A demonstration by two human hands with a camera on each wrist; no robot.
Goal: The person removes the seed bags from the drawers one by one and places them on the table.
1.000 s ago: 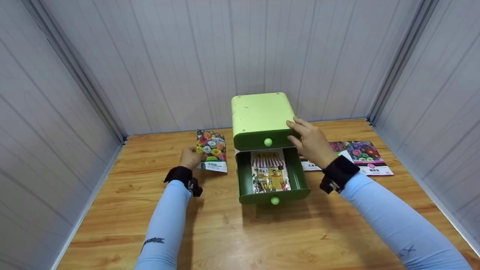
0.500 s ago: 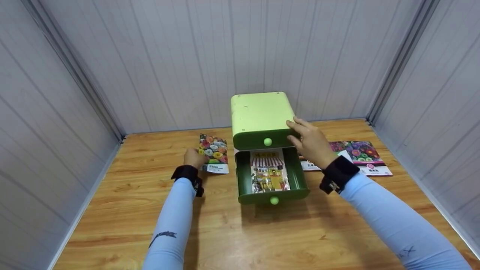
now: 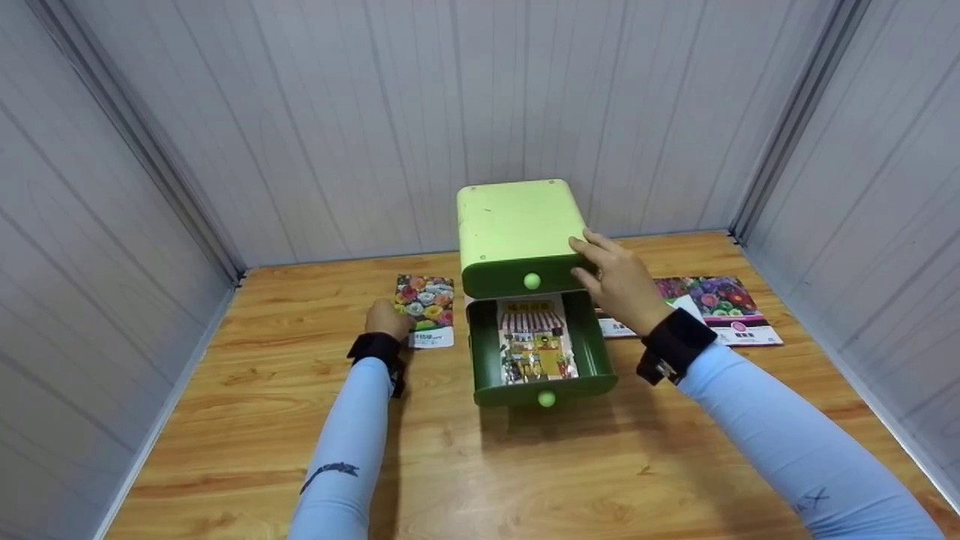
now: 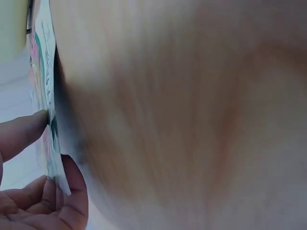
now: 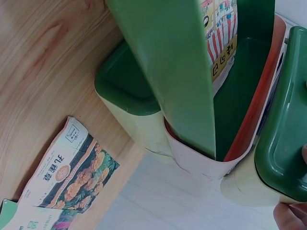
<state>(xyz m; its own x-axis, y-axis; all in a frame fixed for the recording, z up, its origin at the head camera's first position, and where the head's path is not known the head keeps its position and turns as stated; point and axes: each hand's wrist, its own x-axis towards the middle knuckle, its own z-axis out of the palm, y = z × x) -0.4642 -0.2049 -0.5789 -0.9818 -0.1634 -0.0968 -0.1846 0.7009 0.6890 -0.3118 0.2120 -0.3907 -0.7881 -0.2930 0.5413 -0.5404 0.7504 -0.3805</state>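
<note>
Left grip (image 3: 387, 319) pinches flower packet (image 3: 428, 301) by its left edge; right grip (image 3: 624, 285), loosely extended, touches cabinet (image 3: 517, 217)

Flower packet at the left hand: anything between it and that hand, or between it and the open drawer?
Nothing visible separates the left hand from the flower packet it pinches. Toward the open drawer, only the drawer's left side wall stands in the way.

soft shadow under the green drawer (image 3: 517, 394), faint glare on the tabletop (image 3: 480, 495) in front; left wrist view blurred.
</note>
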